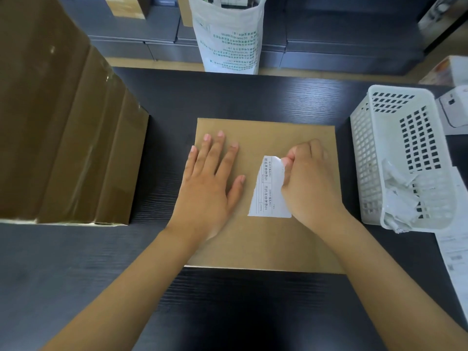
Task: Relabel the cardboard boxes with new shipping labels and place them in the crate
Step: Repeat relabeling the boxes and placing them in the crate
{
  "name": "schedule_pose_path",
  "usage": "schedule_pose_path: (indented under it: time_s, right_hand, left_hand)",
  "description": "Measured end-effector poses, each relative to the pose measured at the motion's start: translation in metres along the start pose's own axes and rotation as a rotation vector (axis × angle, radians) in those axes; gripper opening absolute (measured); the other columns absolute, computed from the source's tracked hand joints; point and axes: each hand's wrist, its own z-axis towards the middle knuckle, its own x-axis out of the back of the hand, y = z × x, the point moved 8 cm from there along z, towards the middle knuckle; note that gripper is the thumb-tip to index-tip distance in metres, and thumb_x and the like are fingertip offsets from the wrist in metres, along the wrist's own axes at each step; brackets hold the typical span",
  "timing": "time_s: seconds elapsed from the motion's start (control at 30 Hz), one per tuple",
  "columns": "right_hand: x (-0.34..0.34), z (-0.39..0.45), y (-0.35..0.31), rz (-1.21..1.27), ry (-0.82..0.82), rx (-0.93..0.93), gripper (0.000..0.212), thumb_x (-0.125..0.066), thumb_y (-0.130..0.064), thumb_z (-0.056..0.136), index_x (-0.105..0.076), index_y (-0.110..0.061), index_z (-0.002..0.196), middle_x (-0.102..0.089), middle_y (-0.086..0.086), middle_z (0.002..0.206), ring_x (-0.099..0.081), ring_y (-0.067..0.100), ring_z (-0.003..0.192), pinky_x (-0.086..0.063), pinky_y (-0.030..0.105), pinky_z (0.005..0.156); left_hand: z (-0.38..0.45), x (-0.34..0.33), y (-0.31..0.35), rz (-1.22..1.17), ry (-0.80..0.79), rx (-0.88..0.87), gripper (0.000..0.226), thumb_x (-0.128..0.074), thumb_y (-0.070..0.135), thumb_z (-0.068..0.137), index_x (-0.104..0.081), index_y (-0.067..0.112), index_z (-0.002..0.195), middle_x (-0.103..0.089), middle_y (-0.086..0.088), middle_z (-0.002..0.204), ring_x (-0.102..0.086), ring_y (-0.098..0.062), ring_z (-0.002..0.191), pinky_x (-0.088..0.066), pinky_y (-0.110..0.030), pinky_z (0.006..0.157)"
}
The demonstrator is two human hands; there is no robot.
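A flat brown cardboard box lies in the middle of the dark table. A torn white shipping label with printed text is stuck on its top, right of centre. My left hand rests flat on the box with fingers spread, left of the label. My right hand is curled, thumb and fingers pinching the label's upper right corner, which is lifted off the cardboard. A white slotted plastic crate stands to the right of the box.
A tall stack of taped cardboard boxes fills the left side. Crumpled label scraps lie in the crate's near end. Printed sheets lie at the right edge. A white printed sack stands behind the dark table.
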Motion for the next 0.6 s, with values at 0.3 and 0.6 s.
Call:
schedule_pose_path:
  time_s: [0.3, 0.6]
  right_hand:
    - [0.009, -0.018, 0.006, 0.388, -0.028, 0.0, 0.01, -0.045, -0.025, 0.098, -0.048, -0.02, 0.106, -0.052, -0.009, 0.1, -0.049, 0.01, 0.09, -0.047, 0.032, 0.079]
    - [0.012, -0.016, -0.006, 0.151, -0.007, 0.067, 0.016, -0.046, -0.013, 0.097, -0.062, -0.014, 0.095, -0.055, -0.002, 0.097, -0.048, 0.018, 0.092, -0.043, 0.037, 0.083]
  left_hand:
    - [0.0, -0.002, 0.001, 0.016, -0.006, -0.034, 0.061, -0.022, 0.046, 0.098, -0.025, 0.016, 0.15, -0.012, -0.009, 0.16, -0.005, -0.025, 0.148, 0.001, -0.037, 0.12]
    - [0.0, 0.001, 0.001, -0.01, 0.031, -0.018, 0.057, -0.032, 0.044, 0.098, -0.035, 0.014, 0.146, -0.021, -0.009, 0.158, -0.011, -0.026, 0.147, -0.002, -0.038, 0.12]
